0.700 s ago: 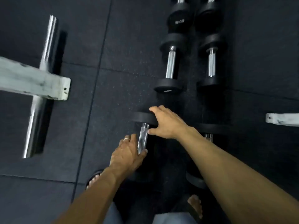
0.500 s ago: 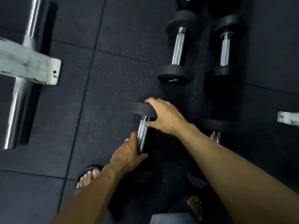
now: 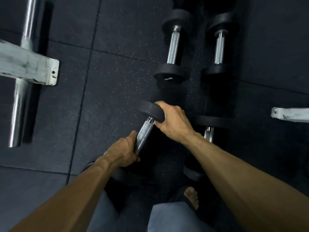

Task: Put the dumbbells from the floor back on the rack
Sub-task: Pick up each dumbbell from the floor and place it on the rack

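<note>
Far left: a chrome bar [image 3: 21, 84] lying on the dark rubber floor [image 3: 107, 91], crossed by a scuffed white frame beam [image 3: 28, 67] ending in a capped tip with a small hole.

Toward the middle: left hand [image 3: 122, 151] curled round the near part of the knurled chrome handle of a black dumbbell [image 3: 145, 128], thumb side up along the grip. Dumbbell tilted, far head raised and leaning left, near head dark and mostly hidden under the left forearm. Whether it has cleared the floor, impossible to tell. Right hand [image 3: 172, 120] cupped over the far head, fingers wrapped across its top edge, thumb beneath near the handle collar.

Beyond, on the floor: a second dumbbell [image 3: 173, 47], lettering on its near head, too small to read. Just beside it on the right, a third dumbbell [image 3: 219, 47], parallel. Nearer, partly under the right forearm, a fourth dumbbell [image 3: 209, 129], handle and far head showing.

Bottom: toes in a sandal [image 3: 192, 196], light trousers [image 3: 173, 216].

Far right: another white beam end [image 3: 289, 114].
</note>
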Action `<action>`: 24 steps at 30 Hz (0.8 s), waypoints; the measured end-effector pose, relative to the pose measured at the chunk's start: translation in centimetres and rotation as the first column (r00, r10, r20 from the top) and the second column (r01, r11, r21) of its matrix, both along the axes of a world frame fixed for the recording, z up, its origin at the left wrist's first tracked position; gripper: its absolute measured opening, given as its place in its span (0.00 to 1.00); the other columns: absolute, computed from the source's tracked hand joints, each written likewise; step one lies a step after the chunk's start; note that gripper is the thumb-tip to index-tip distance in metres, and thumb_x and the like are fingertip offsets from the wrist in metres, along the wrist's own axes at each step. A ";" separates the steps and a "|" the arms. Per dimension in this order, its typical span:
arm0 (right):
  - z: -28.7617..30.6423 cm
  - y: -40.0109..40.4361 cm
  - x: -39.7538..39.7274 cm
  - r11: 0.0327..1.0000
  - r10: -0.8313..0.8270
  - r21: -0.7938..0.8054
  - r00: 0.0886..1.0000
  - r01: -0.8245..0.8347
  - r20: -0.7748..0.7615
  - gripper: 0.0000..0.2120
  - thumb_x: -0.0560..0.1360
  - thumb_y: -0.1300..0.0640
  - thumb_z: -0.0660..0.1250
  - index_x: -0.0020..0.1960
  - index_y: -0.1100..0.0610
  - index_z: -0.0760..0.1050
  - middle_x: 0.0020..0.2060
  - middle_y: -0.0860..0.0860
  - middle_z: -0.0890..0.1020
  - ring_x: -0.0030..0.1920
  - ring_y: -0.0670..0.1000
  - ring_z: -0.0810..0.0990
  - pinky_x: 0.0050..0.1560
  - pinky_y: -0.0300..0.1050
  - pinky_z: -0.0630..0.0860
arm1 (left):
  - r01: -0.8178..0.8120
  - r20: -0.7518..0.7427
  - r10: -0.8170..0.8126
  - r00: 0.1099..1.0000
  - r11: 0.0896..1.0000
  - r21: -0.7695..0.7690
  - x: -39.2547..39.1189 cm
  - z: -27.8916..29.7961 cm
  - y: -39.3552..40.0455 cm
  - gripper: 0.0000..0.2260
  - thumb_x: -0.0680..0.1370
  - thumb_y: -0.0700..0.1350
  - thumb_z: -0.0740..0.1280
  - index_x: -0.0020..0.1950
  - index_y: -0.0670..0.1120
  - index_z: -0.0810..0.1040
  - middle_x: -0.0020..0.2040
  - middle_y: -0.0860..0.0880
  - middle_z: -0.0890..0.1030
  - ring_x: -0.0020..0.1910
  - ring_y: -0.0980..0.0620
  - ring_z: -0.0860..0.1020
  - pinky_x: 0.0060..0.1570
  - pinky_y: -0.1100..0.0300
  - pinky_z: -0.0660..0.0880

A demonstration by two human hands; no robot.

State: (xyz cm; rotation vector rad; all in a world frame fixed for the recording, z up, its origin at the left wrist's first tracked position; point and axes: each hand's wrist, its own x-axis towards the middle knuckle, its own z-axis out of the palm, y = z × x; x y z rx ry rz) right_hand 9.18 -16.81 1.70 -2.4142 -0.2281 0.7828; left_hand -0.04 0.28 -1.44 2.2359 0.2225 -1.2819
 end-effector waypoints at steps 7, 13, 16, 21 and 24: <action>13.3 -4.0 0.2 0.996 -0.093 -0.008 0.995 0.094 0.032 0.23 0.70 0.59 0.73 0.64 0.50 0.74 0.47 0.50 0.84 0.49 0.55 0.82 0.54 0.50 0.78 | 0.199 0.032 -0.200 0.979 0.979 0.039 2.6 13.4 -2.5 0.26 0.68 0.48 0.76 0.55 0.52 0.61 0.47 0.47 0.77 0.46 0.46 0.77 0.42 0.57 0.69; 29.9 -8.8 1.3 0.997 -0.080 -0.010 0.986 0.083 0.143 0.24 0.71 0.57 0.74 0.65 0.50 0.74 0.45 0.50 0.84 0.46 0.53 0.83 0.53 0.47 0.80 | 0.258 0.146 -0.265 0.953 0.964 0.067 4.8 29.6 -6.8 0.25 0.67 0.47 0.76 0.51 0.52 0.60 0.47 0.47 0.77 0.43 0.47 0.74 0.40 0.57 0.69; 38.2 -11.4 1.5 0.996 -0.085 -0.014 0.978 0.089 0.190 0.22 0.71 0.56 0.74 0.63 0.51 0.74 0.43 0.49 0.84 0.45 0.53 0.83 0.52 0.49 0.80 | 0.297 0.214 -0.309 0.927 0.951 0.086 5.7 37.8 -8.9 0.25 0.65 0.44 0.75 0.49 0.52 0.60 0.44 0.48 0.77 0.42 0.47 0.75 0.37 0.57 0.68; 49.2 -15.5 1.9 0.990 -0.091 -0.082 0.966 0.114 0.240 0.24 0.70 0.54 0.74 0.64 0.49 0.74 0.40 0.48 0.84 0.43 0.53 0.83 0.51 0.50 0.80 | 0.368 0.286 -0.370 0.884 0.928 0.063 7.1 47.9 -12.6 0.25 0.64 0.47 0.76 0.48 0.52 0.61 0.44 0.48 0.77 0.43 0.46 0.77 0.37 0.56 0.71; 53.9 -18.4 1.6 0.976 -0.157 -0.108 0.950 0.192 0.269 0.23 0.70 0.53 0.73 0.63 0.48 0.74 0.39 0.46 0.83 0.44 0.53 0.82 0.49 0.48 0.80 | 0.441 0.322 -0.430 0.843 0.897 0.043 8.5 52.0 -15.1 0.24 0.65 0.48 0.76 0.49 0.52 0.62 0.43 0.51 0.75 0.40 0.48 0.75 0.36 0.57 0.68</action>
